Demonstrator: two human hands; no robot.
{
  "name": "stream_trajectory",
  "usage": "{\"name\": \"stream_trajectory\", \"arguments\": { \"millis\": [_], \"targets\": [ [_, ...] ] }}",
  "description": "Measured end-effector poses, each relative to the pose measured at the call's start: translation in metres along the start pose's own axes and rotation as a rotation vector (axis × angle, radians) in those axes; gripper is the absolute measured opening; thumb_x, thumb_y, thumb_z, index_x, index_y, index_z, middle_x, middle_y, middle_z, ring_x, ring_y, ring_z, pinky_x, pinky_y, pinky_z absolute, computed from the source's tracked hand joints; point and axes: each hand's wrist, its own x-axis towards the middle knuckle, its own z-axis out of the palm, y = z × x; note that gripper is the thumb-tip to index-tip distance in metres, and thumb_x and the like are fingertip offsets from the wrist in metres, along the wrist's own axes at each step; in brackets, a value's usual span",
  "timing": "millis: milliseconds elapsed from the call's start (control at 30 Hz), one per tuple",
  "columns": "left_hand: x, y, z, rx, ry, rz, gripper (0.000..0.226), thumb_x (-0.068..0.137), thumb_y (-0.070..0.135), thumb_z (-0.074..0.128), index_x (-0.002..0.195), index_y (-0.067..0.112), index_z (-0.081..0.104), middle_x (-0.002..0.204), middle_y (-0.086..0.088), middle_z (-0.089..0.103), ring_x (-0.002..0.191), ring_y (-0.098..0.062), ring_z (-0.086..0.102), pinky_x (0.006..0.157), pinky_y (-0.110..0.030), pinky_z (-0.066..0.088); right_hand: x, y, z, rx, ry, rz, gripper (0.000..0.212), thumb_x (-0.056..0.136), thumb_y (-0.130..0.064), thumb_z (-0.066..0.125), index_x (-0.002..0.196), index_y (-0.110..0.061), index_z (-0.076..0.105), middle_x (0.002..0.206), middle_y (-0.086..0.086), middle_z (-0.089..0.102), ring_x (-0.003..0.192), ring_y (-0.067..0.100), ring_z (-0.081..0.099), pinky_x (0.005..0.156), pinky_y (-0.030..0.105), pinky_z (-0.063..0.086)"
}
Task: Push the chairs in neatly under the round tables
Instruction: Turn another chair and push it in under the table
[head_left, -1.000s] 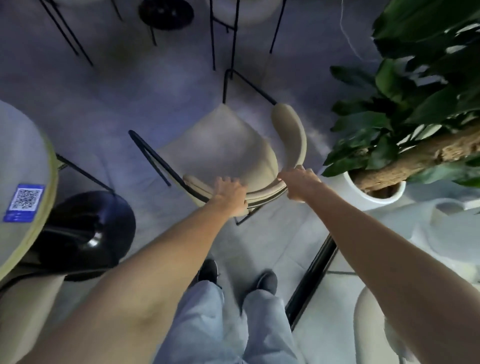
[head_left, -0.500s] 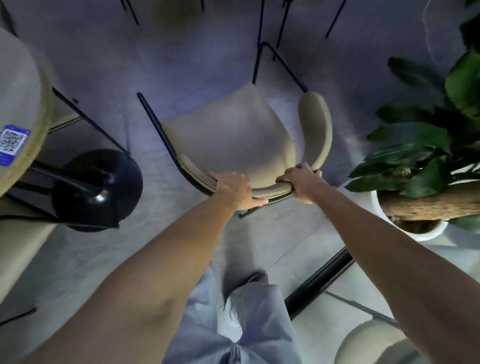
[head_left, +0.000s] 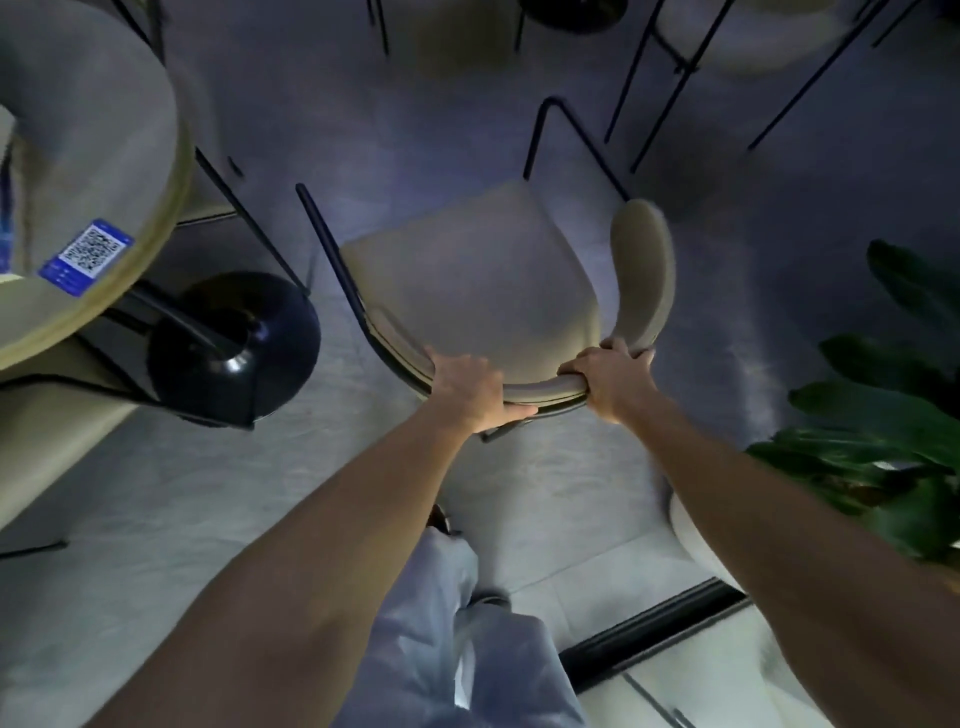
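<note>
While both hands grip chair (head_left: 467, 275), plant (head_left: 883, 441) crowds rt.

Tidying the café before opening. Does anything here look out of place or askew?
Yes: the beige chair stands out on the open floor, clear of the round table at left, not tucked under it. Both the left hand and right hand grip its backrest. Nothing looks spilled or damaged.

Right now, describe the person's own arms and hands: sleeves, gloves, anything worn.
Both arms are bare for their whole visible length; no sleeve shows. The left hand and right hand wear no gloves, and no watch, ring or band is visible. Below, pale blue-grey trousers show.
</note>
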Motion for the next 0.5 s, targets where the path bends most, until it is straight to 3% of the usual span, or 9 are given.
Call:
{"name": "stream_trajectory", "arguments": {
  "millis": [100, 200, 300, 400, 500],
  "targets": [
    [0.019, -0.017, -0.013, -0.026, 0.019, -0.052, 0.088, 0.078, 0.09, 0.03, 0.114, 0.019, 0.068, 0.108, -0.003, 0.069, 0.107, -0.031, 0.062, 0.1, -0.067, 0.032, 0.031, -0.007, -0.021, -0.112, 0.027, -0.017, 0.05, 0.092, -0.014, 0.054, 0.124, -0.052, 0.059, 0.126, -0.013, 0.06, 0.128, 0.029, 0.037, 0.101, 0.08, 0.015],
    [0.04, -0.015, -0.03, -0.088, -0.005, -0.084, 0.088, 0.078, 0.089, 0.032, 0.12, 0.019, 0.065, 0.114, -0.004, 0.068, 0.112, -0.032, 0.06, 0.102, -0.071, 0.027, 0.054, 0.005, -0.039, -0.211, 0.047, -0.034, 0.046, 0.092, -0.017, 0.054, 0.122, -0.052, 0.06, 0.123, -0.015, 0.063, 0.127, 0.029, 0.039, 0.103, 0.081, 0.008],
    [0.056, 0.0, -0.044, -0.151, -0.042, -0.084, 0.086, 0.08, 0.085, 0.037, 0.126, 0.017, 0.062, 0.123, -0.005, 0.065, 0.119, -0.032, 0.056, 0.101, -0.075, 0.02, 0.071, 0.034, -0.049, -0.335, 0.039, -0.138, 0.044, 0.095, -0.024, 0.05, 0.129, -0.05, 0.057, 0.128, -0.013, 0.062, 0.131, 0.03, 0.042, 0.111, 0.072, -0.003],
    [0.069, 0.003, -0.05, -0.162, -0.037, -0.095, 0.084, 0.081, 0.084, 0.039, 0.125, 0.017, 0.062, 0.121, -0.006, 0.065, 0.116, -0.032, 0.057, 0.1, -0.075, 0.021, 0.086, 0.049, -0.062, -0.34, -0.003, -0.236, 0.045, 0.093, -0.024, 0.052, 0.132, -0.047, 0.056, 0.131, -0.011, 0.062, 0.129, 0.03, 0.045, 0.116, 0.057, 0.009],
    [0.081, 0.008, -0.057, -0.183, -0.068, -0.126, 0.083, 0.08, 0.085, 0.038, 0.121, 0.018, 0.063, 0.115, -0.005, 0.066, 0.11, -0.03, 0.059, 0.1, -0.076, 0.02, 0.099, 0.058, -0.072, -0.379, -0.004, -0.3, 0.042, 0.09, -0.026, 0.054, 0.128, -0.046, 0.059, 0.125, -0.011, 0.065, 0.122, 0.028, 0.049, 0.11, 0.049, 0.02]
  ]
}}
